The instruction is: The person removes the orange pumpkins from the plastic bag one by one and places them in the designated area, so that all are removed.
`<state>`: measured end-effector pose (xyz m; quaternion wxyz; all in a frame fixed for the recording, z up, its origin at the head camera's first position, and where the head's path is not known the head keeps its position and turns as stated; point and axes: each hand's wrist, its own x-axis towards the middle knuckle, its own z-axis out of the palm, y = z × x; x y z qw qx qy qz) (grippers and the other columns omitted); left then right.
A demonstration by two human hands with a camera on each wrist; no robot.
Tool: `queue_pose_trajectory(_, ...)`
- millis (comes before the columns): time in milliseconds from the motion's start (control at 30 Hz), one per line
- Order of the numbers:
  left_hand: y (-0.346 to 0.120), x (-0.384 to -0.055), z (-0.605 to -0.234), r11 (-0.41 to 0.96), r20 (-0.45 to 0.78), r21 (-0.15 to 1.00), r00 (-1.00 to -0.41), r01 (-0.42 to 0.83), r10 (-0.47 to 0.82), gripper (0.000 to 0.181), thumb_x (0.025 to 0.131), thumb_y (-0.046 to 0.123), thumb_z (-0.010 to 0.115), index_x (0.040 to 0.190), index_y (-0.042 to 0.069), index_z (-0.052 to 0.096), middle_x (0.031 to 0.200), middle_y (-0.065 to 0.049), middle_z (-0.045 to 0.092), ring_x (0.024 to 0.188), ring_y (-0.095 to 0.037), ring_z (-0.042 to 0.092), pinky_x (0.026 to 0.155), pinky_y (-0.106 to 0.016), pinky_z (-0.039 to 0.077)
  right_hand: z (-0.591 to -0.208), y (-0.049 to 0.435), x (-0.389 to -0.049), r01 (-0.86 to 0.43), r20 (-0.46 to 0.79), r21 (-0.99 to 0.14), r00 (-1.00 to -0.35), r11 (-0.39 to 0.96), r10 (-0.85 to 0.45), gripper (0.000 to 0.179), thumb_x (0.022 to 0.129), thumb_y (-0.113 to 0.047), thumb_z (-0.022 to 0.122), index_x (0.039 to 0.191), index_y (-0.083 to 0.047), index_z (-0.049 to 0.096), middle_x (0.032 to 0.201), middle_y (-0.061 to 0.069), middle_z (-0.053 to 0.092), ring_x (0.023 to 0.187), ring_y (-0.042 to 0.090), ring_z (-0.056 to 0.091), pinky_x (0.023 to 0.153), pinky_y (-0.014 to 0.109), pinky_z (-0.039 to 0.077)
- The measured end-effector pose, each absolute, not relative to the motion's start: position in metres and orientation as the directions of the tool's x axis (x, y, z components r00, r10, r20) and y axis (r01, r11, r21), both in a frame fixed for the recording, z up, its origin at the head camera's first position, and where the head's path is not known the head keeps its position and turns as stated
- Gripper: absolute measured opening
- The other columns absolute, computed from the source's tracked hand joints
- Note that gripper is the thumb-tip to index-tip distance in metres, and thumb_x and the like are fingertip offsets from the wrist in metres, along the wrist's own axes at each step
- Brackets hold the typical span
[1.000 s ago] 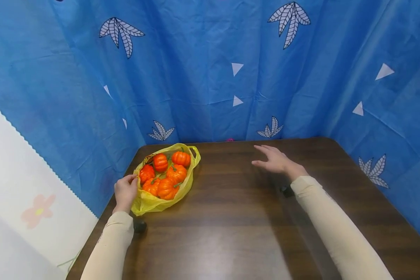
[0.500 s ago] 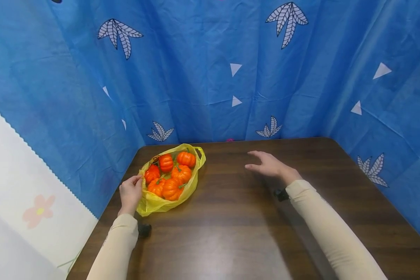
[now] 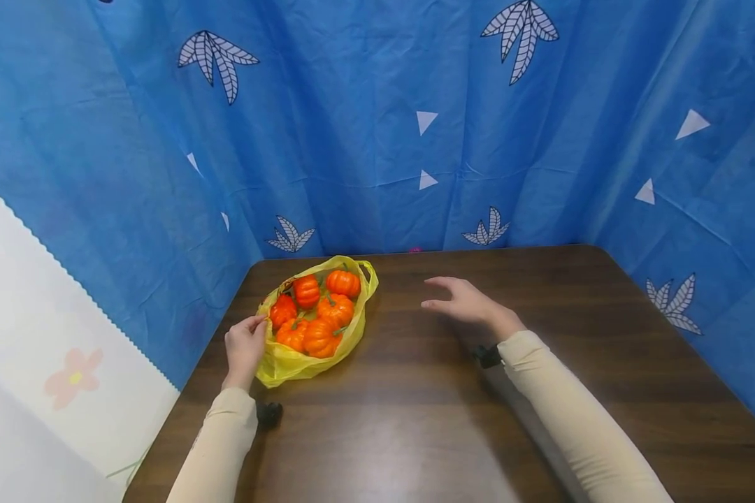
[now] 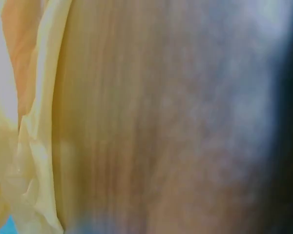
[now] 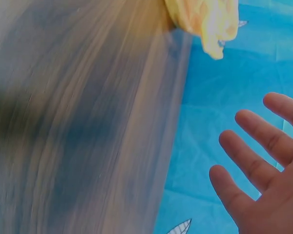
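A yellow plastic bag [image 3: 346, 346] stands wide at the mouth on the left part of the table, with several small orange pumpkins [image 3: 321, 338] inside. My left hand [image 3: 245, 349] pinches the bag's left rim between thumb and fingers. To the right of the bag, my right hand [image 3: 465, 302] hovers over the table with its fingers spread and nothing in them. In the right wrist view the right hand's fingers [image 5: 254, 161] are stretched out, and part of the bag [image 5: 205, 19] shows at the top. The left wrist view catches the bag's side [image 4: 44, 122]; the left hand is out of that view.
The dark wooden table [image 3: 403, 405] reaches to a blue curtain [image 3: 365, 126] at its back and right. A pale cloth [image 3: 56, 335] with a flower print hangs at the left. A loop handle [image 3: 369, 276] sticks out from the bag's far right corner.
My left hand and the bag with the pumpkins have shifted a little to the right. My right hand has moved left, closer to the bag.
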<state>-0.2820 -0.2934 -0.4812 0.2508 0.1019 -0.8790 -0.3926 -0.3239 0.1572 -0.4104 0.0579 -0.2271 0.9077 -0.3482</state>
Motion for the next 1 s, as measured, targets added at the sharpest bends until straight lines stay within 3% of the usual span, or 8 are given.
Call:
queue_pose_trajectory(600,-0.285,-0.272,-0.479,0.628,0.315,0.778,-0.863,-0.003,-0.395,0.025,0.098,0.012,0.063,0.118,-0.001,0.072,0.114,-0.023,0.073,0.103,-0.036,0.069,0.091,-0.045,0.056,-0.414,0.124,-0.316,-0.404,0.071,-0.702,-0.859,0.586,-0.507,0.063,0.091,-0.041,0.070,0.142,-0.009,0.054,0.146,0.013,0.056,0.136,0.034,0.050,0.114,0.052,0.041)
queue_pose_trajectory(700,-0.283,-0.270,-0.480,0.602,0.304,0.798,-0.865,0.003,-0.399,0.026,0.099,0.013,0.063,0.118,-0.001,0.072,0.115,-0.023,0.072,0.103,-0.036,0.070,0.082,-0.020,0.058,-0.415,0.121,-0.315,-0.404,0.066,-0.714,-0.852,0.572,-0.519,0.062,0.091,-0.039,0.071,0.141,-0.008,0.055,0.145,0.014,0.056,0.135,0.034,0.051,0.114,0.052,0.042)
queue_pose_trajectory(833,-0.282,-0.272,-0.480,0.561,0.294,0.827,-0.865,0.018,-0.406,0.026,0.099,0.013,0.063,0.118,-0.001,0.072,0.115,-0.024,0.072,0.101,-0.034,0.070,0.067,0.006,0.040,-0.420,0.114,-0.316,-0.418,0.078,-0.727,-0.838,0.545,-0.540,0.060,0.091,-0.037,0.072,0.140,-0.006,0.056,0.144,0.016,0.057,0.133,0.036,0.052,0.113,0.053,0.043)
queue_pose_trajectory(1000,-0.281,-0.272,-0.480,0.527,0.246,0.850,-0.874,-0.013,-0.419,0.027,0.099,0.016,0.063,0.120,0.001,0.072,0.118,-0.022,0.072,0.103,-0.032,0.069,0.067,0.005,0.041,-0.429,0.101,-0.313,-0.416,0.072,-0.733,-0.834,0.537,-0.547,0.059,0.090,-0.035,0.073,0.139,-0.006,0.057,0.141,0.013,0.060,0.131,0.034,0.054,0.112,0.051,0.044)
